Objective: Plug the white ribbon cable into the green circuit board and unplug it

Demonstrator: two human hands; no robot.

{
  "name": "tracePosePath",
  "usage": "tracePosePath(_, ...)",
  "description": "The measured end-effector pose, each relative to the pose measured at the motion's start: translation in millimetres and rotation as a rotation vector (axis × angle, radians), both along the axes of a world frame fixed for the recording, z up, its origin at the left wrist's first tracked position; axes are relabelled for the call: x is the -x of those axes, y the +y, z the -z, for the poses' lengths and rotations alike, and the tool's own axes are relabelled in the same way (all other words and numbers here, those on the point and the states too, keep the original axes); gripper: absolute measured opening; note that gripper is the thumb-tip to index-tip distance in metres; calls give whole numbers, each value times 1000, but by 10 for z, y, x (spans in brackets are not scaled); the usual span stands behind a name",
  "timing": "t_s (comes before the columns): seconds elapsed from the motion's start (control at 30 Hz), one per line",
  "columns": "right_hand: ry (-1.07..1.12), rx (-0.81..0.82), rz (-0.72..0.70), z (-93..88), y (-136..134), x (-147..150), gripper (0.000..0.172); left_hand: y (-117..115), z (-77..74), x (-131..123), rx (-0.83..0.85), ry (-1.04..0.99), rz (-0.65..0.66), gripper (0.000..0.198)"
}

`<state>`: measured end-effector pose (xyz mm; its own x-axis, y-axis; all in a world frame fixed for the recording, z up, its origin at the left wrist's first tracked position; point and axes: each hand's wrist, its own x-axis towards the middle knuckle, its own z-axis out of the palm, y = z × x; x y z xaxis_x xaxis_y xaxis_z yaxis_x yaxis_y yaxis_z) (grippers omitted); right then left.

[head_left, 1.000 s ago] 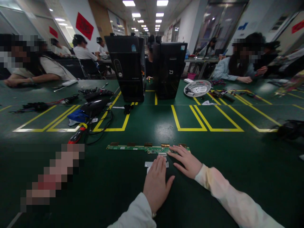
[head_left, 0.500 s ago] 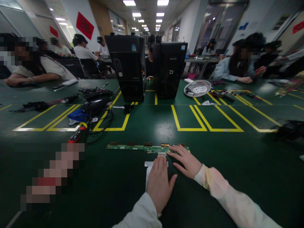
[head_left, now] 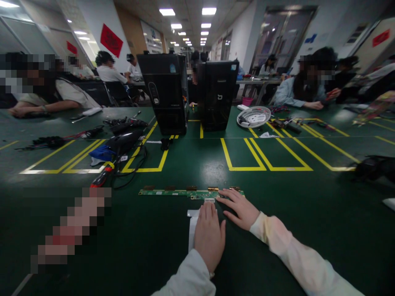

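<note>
A long, narrow green circuit board (head_left: 168,192) with copper-coloured tabs along its far edge lies flat on the table in front of me. My left hand (head_left: 210,232) rests palm down over a flat white ribbon-like strip (head_left: 191,230), fingers stretched forward together. Its fingertips reach the white connector (head_left: 209,200) on the board's near edge, and they hide where strip and connector meet. My right hand (head_left: 240,207) lies with fingers spread over the board's right end, fingertips touching it and nothing gripped.
On the left lie a red-and-black handled tool (head_left: 101,176), partly pixelated, and bundled black cables (head_left: 128,139). Two black computer towers (head_left: 165,98) stand at the back, beside a white basket (head_left: 253,117). Yellow tape marks the green table (head_left: 173,263). People sit around it.
My left thumb has drawn in closer to its fingers. The right hand keeps its place on the board. The whole view has shifted slightly.
</note>
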<state>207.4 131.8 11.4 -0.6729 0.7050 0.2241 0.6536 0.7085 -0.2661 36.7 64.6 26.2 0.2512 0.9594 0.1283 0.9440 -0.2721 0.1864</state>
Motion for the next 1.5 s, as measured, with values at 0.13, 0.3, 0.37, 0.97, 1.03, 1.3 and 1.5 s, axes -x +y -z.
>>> tracePosePath(0.13, -7, -4, 3, 11, 1, 5, 45, 3, 36, -40, -24, -1, -32, 45)
tracePosePath(0.3, -3, -23, 3, 31, -2, -1, 45, 0, -77, 65, -100, -5, -19, 48)
tracePosePath(0.37, -1, -31, 3, 35, -7, -8, 45, -25, -175, 198, -175, 4, -11, 45)
tracePosePath(0.97, -105, 48, -59, -139, -99, 305, 50, -242, 103, 1587, -213, -11, -292, 49)
tracePosePath(1.03, -118, 54, -58, -147, -97, 303, 51, -206, 132, 1560, -213, -24, -268, 46)
tracePosePath(1.3, -145, 75, -43, -160, -103, 298, 51, -153, 162, 1526, -167, -48, -207, 44)
tracePosePath(1.5, -157, 106, -42, -151, -120, 252, 55, -159, 175, 1529, -148, -48, -218, 44)
